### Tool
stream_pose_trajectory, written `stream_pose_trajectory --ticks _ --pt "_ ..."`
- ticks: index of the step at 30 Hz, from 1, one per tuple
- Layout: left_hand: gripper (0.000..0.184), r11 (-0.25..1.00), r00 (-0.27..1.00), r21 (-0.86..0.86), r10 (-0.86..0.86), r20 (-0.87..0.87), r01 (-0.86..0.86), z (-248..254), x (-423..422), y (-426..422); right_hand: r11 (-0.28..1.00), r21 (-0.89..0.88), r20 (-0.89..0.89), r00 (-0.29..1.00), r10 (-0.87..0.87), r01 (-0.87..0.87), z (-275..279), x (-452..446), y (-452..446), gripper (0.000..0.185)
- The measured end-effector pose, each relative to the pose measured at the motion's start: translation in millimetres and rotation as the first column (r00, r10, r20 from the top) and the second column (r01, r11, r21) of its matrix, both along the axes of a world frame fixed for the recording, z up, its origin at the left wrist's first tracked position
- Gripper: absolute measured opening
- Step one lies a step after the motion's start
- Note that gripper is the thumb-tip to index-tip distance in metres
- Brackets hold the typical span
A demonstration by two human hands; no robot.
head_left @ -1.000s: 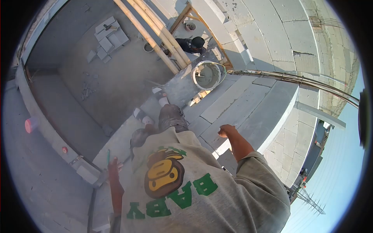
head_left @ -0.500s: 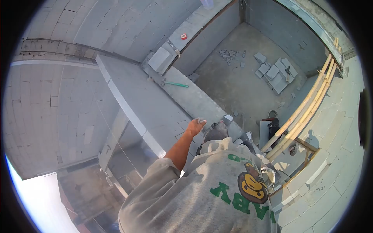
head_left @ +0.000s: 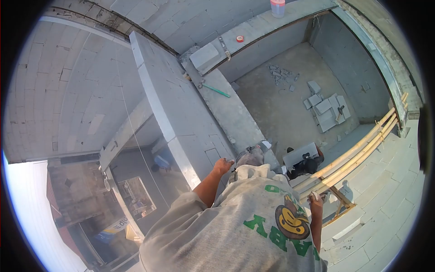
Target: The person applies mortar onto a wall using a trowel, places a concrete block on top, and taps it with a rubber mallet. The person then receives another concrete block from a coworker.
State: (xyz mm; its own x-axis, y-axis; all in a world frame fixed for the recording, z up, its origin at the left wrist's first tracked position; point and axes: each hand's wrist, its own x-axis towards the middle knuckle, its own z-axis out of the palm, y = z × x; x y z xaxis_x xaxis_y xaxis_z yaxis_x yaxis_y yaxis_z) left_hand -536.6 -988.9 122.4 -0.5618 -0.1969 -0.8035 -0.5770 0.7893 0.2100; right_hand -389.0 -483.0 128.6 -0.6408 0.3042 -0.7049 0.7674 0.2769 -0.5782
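Note:
My left hand [head_left: 222,166] hangs in front of my grey sweatshirt [head_left: 253,217], fingers curled, beside the block wall top; I make out nothing in it. To the right, my right hand [head_left: 316,197] is up with its fingers closed, next to the near end of the bamboo poles [head_left: 358,161]. Whether it grips a pole or something small cannot be seen. Below me, my shoes [head_left: 265,145] rest around the grey ledge [head_left: 235,118]. A hammer with a green handle [head_left: 216,90] lies farther along that ledge.
A loose grey block [head_left: 205,56], red tape roll [head_left: 239,39] and plastic tub [head_left: 277,8] sit on the ledge. Down in the room are stacked blocks [head_left: 324,109], rubble [head_left: 282,77] and a co-worker [head_left: 309,165] beside a pale block. A deep drop opens at left.
My view has shifted, and the ledge items sit farther right. My left hand has come down and back. My right hand has come into view. The co-worker below shows more fully beside the pale block.

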Motion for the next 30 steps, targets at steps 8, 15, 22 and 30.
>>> stream_pose_trajectory --ticks 8,15,22,30 --pt "0.057 0.945 0.959 0.322 0.145 -0.245 -0.061 -46 -120 -26 0.891 0.372 0.154 0.93 -0.334 0.258 -60 131 4 0.029" --pt "0.039 0.98 0.96 0.192 -0.005 -0.281 0.062 -163 -183 -57 0.712 0.41 0.161 0.723 -0.672 0.57 -46 214 -79 0.024" --pt "0.037 0.708 0.62 -0.021 -0.632 -0.464 0.706 -124 -227 11 0.712 0.172 0.374 0.623 -0.687 0.681 48 111 -196 0.027" --pt "0.042 0.828 0.783 0.017 -0.524 -0.335 0.561 -107 -254 -4 0.6 0.067 0.27 0.565 -0.78 0.797 20 112 -195 0.024"
